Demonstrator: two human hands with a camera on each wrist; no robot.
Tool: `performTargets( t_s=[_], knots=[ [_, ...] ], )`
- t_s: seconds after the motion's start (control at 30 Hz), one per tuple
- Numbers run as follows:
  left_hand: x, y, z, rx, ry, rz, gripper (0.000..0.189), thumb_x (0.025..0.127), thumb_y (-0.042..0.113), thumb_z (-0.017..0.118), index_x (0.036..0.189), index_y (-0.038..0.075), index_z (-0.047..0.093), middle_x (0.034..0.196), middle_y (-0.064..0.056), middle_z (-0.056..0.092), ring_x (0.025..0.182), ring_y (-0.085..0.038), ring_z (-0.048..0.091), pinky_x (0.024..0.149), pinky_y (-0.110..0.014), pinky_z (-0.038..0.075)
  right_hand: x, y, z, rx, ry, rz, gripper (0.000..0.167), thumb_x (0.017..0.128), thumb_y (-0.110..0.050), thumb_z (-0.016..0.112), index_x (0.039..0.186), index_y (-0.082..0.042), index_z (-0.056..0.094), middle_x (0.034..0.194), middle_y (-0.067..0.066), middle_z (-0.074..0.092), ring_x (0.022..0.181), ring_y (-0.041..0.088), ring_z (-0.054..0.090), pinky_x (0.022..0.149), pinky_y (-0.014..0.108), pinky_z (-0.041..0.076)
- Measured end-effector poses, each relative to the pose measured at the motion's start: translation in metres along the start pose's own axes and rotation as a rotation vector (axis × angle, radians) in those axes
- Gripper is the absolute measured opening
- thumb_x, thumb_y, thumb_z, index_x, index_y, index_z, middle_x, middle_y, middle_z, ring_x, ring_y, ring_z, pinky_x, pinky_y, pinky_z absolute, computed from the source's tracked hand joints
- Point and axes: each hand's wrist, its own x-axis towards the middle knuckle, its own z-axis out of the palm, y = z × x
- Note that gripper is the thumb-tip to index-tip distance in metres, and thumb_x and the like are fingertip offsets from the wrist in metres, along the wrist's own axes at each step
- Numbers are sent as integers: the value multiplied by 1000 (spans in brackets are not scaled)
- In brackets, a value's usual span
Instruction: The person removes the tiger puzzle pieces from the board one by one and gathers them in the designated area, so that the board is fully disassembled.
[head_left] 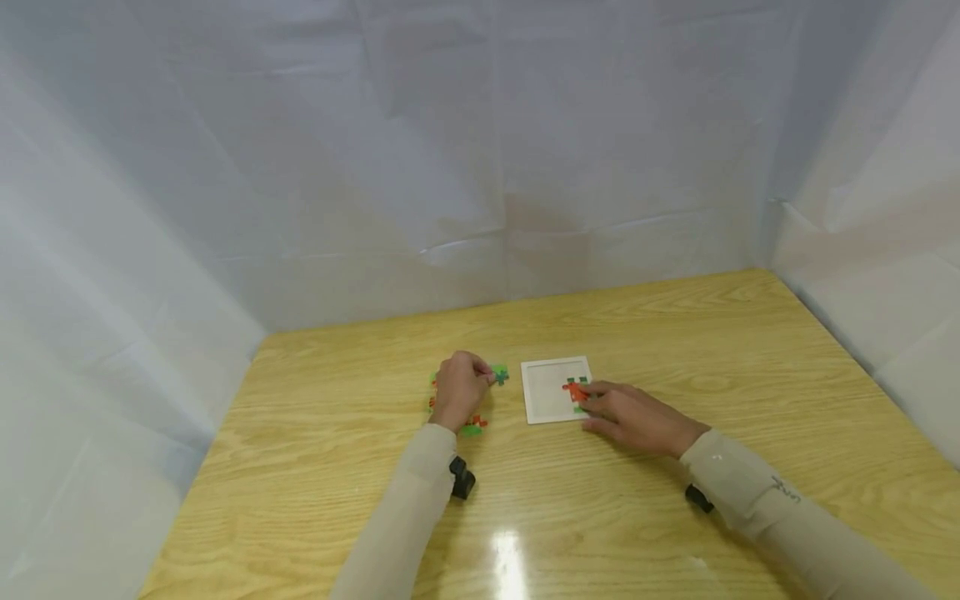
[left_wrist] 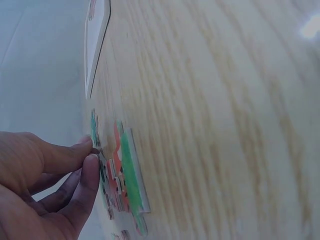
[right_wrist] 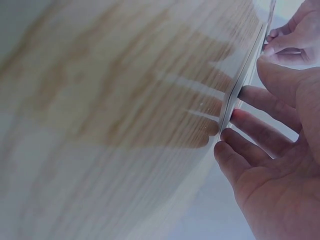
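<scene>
My left hand (head_left: 461,385) is over a loose group of jigsaw pieces left of the white puzzle frame. Its thumb and forefinger pinch the edge of a green jigsaw piece (head_left: 500,373); the left wrist view shows the fingertips (left_wrist: 89,162) meeting there. Red and green loose pieces (left_wrist: 131,172) lie beside and partly under that hand. My right hand (head_left: 637,415) rests at the right side of the white puzzle frame (head_left: 527,392), fingertips touching red and green pieces (head_left: 576,392) inside it. In the right wrist view its fingers (right_wrist: 265,130) are extended along the frame's edge, hiding part of the pieces.
A light wood table (head_left: 337,500) carries everything. White sheeting (head_left: 450,167) hangs behind it and at both sides. A black wrist device (head_left: 462,479) sits on the left sleeve, and another (head_left: 699,498) on the right.
</scene>
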Motion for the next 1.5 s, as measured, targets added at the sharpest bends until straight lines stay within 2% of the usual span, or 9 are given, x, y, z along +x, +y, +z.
performTargets(
  t_s=[0.23, 0.47, 0.6, 0.77, 0.93, 1.13, 1.3, 1.5],
  knots=[
    [0, 4, 1, 4, -15, 5, 4, 89, 4, 78, 89, 1, 76, 86, -8, 72, 75, -18, 66, 67, -32, 55, -1, 1, 0, -3, -5, 5, 36, 103, -19, 62, 128, 7, 66, 145, 25, 51, 133, 42, 50, 103, 55, 45],
    [-1, 19, 9, 23, -34, 112, 4, 88, 3, 78, 90, 0, 77, 86, -9, 74, 77, -20, 68, 70, -35, 57, -1, 0, 0, 6, -9, 11, 38, 103, -20, 62, 129, 7, 65, 146, 25, 50, 135, 41, 48, 104, 55, 44],
    [-3, 28, 18, 18, -78, 160, 4, 89, 4, 77, 90, 1, 77, 85, -8, 73, 76, -19, 67, 69, -34, 55, -1, -1, 0, 15, -14, 24, 41, 103, -22, 62, 131, 8, 63, 148, 25, 48, 136, 41, 47, 105, 54, 43],
    [-5, 44, 29, 30, -159, 172, 5, 91, 7, 76, 91, 2, 76, 84, -6, 72, 74, -16, 63, 67, -30, 53, 0, -1, 0, 15, -19, 27, 40, 103, -22, 62, 131, 7, 63, 149, 25, 48, 136, 40, 47, 106, 53, 43],
    [-7, 55, 41, 42, -213, 197, 6, 91, 7, 76, 92, 2, 77, 85, -6, 73, 74, -14, 63, 68, -28, 52, 0, -2, -1, 22, -15, 7, 36, 103, -20, 62, 129, 5, 66, 146, 27, 50, 133, 40, 50, 103, 53, 45],
    [-8, 60, 53, 19, -240, 186, 6, 90, 6, 77, 93, 1, 78, 85, -5, 73, 72, -12, 62, 65, -25, 52, 0, -3, -3, 21, -17, -18, 34, 104, -19, 60, 127, 5, 67, 143, 29, 51, 129, 41, 53, 99, 53, 48],
    [-9, 62, 59, 19, -223, 170, 4, 90, 5, 77, 87, 3, 77, 82, -4, 73, 68, -10, 60, 61, -23, 49, -1, -3, -4, 22, -10, -31, 32, 103, -18, 60, 125, 4, 68, 142, 30, 51, 124, 41, 57, 95, 52, 50],
    [-8, 63, 64, 33, -190, 146, 8, 89, 2, 75, 82, 5, 76, 81, -3, 72, 67, -12, 60, 61, -24, 50, -2, -1, -2, 18, -2, -32, 35, 103, -19, 61, 128, 5, 66, 143, 31, 50, 127, 42, 55, 97, 53, 50]
  ],
)
